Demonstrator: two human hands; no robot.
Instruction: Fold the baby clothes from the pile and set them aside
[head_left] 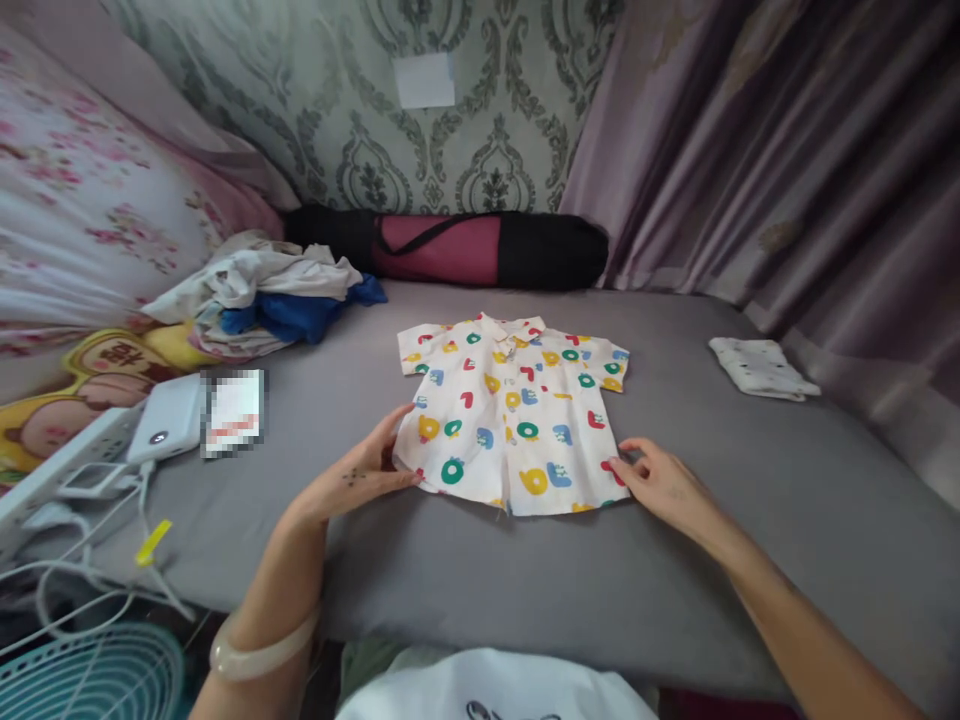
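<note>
A small white short-sleeved shirt [514, 410] printed with red, yellow, green and blue shapes lies flat, front up, on a grey sheet [525, 580]. My left hand [364, 475] rests at the shirt's lower left hem corner, fingers stretched along its edge and touching the cloth. My right hand [660, 480] sits at the lower right hem corner, fingers bent onto the fabric edge. Whether either hand pinches the cloth is unclear; both look flat on it.
A heap of white and blue clothes [262, 290] lies at the back left. A folded white cloth [761, 367] sits far right. A black-and-red roll bag [457, 245] lies by the wall. A white power bank [169, 420], cables and a fan [90, 670] are at left.
</note>
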